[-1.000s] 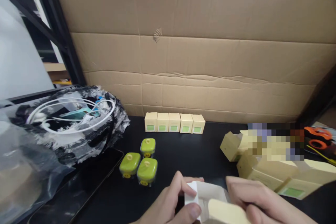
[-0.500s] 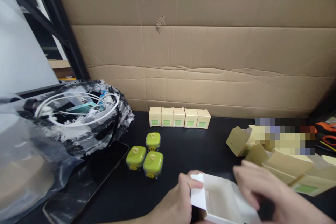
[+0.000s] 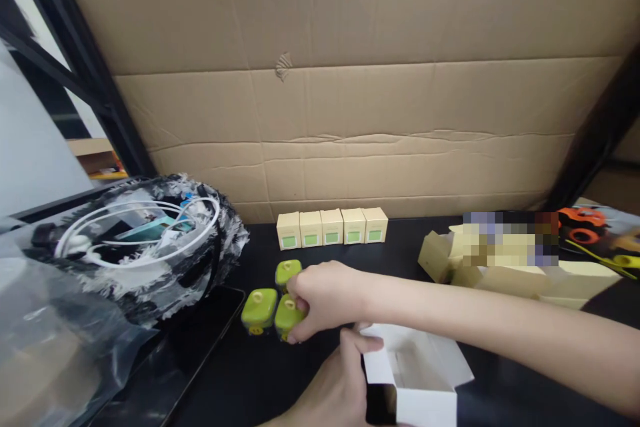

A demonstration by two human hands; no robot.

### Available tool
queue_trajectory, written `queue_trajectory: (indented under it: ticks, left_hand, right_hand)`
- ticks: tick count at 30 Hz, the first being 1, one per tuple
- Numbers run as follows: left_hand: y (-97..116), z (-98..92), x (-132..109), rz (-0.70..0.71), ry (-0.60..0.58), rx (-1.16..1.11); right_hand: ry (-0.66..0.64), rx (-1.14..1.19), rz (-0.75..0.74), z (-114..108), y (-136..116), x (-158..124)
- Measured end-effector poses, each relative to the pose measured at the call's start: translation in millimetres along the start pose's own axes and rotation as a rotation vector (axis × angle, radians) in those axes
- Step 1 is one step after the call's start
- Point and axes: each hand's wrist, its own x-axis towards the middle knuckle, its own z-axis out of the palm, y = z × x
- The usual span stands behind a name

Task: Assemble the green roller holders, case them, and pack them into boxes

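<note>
My left hand (image 3: 336,380) grips the left side of a small white-lined carton (image 3: 427,407), its flaps standing open and its inside bare. Across the carton reaches my right arm, and my right hand (image 3: 325,297) has thumb and fingers around a small clear container with a green lid (image 3: 289,313), which rests on the black table. Two matching containers sit close by: one to the left (image 3: 259,310), one just behind (image 3: 288,272), partly covered by my fingers. Each lid bears a pale ring-shaped knob.
Several closed cream boxes (image 3: 332,228) with green labels line up before the cardboard wall (image 3: 350,107). Opened cream cartons (image 3: 510,280) lie at right, near orange-handled tools (image 3: 583,223). On the left are a fluffy basket with cables (image 3: 165,280), a dark phone-like slab (image 3: 200,347) and a plastic bag (image 3: 55,347).
My right hand has left the carton's right flap, crossed leftward over it and taken hold of the front-right green-lidded container. My left hand stays on the carton. The view has tilted upward.
</note>
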Motion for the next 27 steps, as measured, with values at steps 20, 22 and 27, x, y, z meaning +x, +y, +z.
queue_trajectory:
  ticks: [20, 22, 27]
  left_hand:
    - [7.7, -10.5, 9.5, 0.053, 0.143, -0.061]
    - [14.7, -13.1, 8.3, 0.042, 0.132, -0.035]
    - [17.8, -13.1, 7.5, 0.028, 0.127, -0.006]
  right_hand:
    - [0.542, 0.188, 0.034, 29.9, 33.4, -141.8]
    - [0.516, 0.160, 0.034, 31.0, 32.1, -139.4]
    - [0.507, 0.084, 0.025, 33.9, 29.7, -137.5]
